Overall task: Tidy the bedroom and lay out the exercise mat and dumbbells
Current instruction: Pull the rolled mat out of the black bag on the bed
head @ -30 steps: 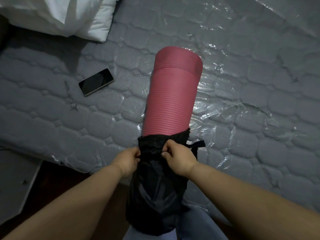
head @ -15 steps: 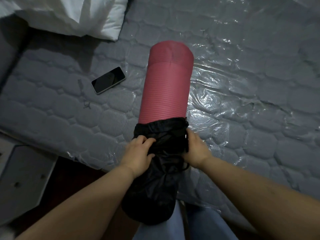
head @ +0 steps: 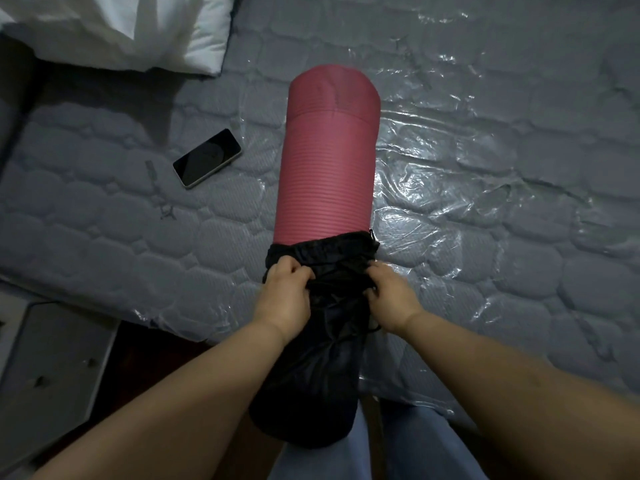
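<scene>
- Fingers (head: 300, 271) of our left hand (head: 284, 299) are curling into the gathered black fabric just below the mouth of the carry bag (head: 311, 368), and the fingers of our right hand (head: 388, 296) are pinching the same fabric on the other side; both hands are gripping cloth, neither is touching the mat itself.
- We are holding the bag with its mouth bunched partway along the rolled pink exercise mat (head: 329, 157), so more than half of the roll is standing clear of the bag while the lower end is sitting hidden inside.
- We are resting the exposed end of the mat on the plastic-wrapped mattress (head: 519, 237), with the bagged end hanging off the bed edge toward our legs.
- We are judging the task as early: the mat is only partly unsheathed, not yet unrolled or laid on the floor.
- We are seeing no dumbbells anywhere, so that part appears untouched.
- We are also leaving a phone (head: 207, 157) and a white pillow (head: 138, 32) on the mattress, well apart from the mat.
</scene>
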Available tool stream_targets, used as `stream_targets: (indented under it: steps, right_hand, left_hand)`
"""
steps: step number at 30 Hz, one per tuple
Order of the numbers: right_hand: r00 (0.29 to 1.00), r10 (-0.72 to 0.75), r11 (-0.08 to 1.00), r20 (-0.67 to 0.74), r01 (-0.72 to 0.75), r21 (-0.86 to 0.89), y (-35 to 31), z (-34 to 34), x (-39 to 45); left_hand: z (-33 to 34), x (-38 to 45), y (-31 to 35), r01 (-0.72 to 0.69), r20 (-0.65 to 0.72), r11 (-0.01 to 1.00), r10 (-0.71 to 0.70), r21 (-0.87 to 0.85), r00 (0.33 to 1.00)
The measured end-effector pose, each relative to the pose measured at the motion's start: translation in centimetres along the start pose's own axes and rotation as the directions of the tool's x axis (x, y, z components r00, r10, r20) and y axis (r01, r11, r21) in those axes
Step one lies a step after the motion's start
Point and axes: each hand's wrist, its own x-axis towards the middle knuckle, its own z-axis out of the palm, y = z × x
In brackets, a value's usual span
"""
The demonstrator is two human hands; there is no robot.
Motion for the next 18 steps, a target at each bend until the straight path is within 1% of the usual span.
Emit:
stream_targets:
  steps: [1, 3, 5, 6, 8, 10, 12, 14, 16, 18]
  right_hand:
    - [0.999, 0.036, 0.998, -0.001, -0.036, 0.057, 0.2, -0.5, -0.3]
    - [0.993, 0.108, 0.986, -0.047, -0.101, 0.134, 0.4, -1.9, -0.6]
    - [0.989, 0.1, 0.987, -0.107, -0.085, 0.134, 0.4, -3.1, -0.5]
    - [0.99, 0.077, 0.993, -0.116, -0.067, 0.094, 0.4, -3.5, -0.6]
    - [0.994, 0.068, 0.998, -0.082, -0.069, -0.01, 0.8, -3.7, -1.5]
    - [0.994, 0.106, 0.992, 0.005, -0.106, -0.071, 1.9, -2.8, -2.9]
    - [0.985, 0.154, 0.985, 0.078, -0.148, -0.088, 2.7, -2.4, -4.3]
    - [0.979, 0.177, 0.982, 0.103, -0.168, -0.085, 2.9, -2.8, -4.7]
    - [0.98, 0.173, 0.983, 0.098, -0.166, -0.074, 2.4, -3.5, -4.7]
    - [0.987, 0.143, 0.988, 0.072, -0.138, -0.068, 1.3, -3.3, -5.0]
  left_hand:
    - [0.0, 0.0, 0.2, 0.004, -0.004, 1.0, -0.004, -0.028, 1.0]
    - [0.2, 0.1, 0.7, -0.007, -0.009, 0.997, 0.006, -0.074, 1.0]
    - [0.5, 0.1, 1.1, -0.019, 0.008, 0.992, 0.02, -0.126, 1.0]
    - [0.8, 0.1, 1.2, -0.013, 0.034, 0.99, 0.018, -0.14, 0.999]
    - [1.4, -0.3, 1.0, 0.005, 0.116, 0.99, 0.011, -0.138, 0.993]
    - [2.2, -1.1, 0.7, 0.002, 0.195, 0.994, 0.02, -0.112, 0.981]
    - [2.8, -2.2, 0.8, -0.015, 0.289, 0.995, 0.042, -0.095, 0.957]
    - [3.1, -2.8, 0.8, -0.042, 0.361, 0.995, 0.072, -0.09, 0.93]
    - [2.7, -2.5, 0.5, -0.055, 0.397, 0.994, 0.089, -0.097, 0.913]
    - [2.3, -2.1, -0.2, -0.038, 0.375, 0.994, 0.075, -0.105, 0.924]
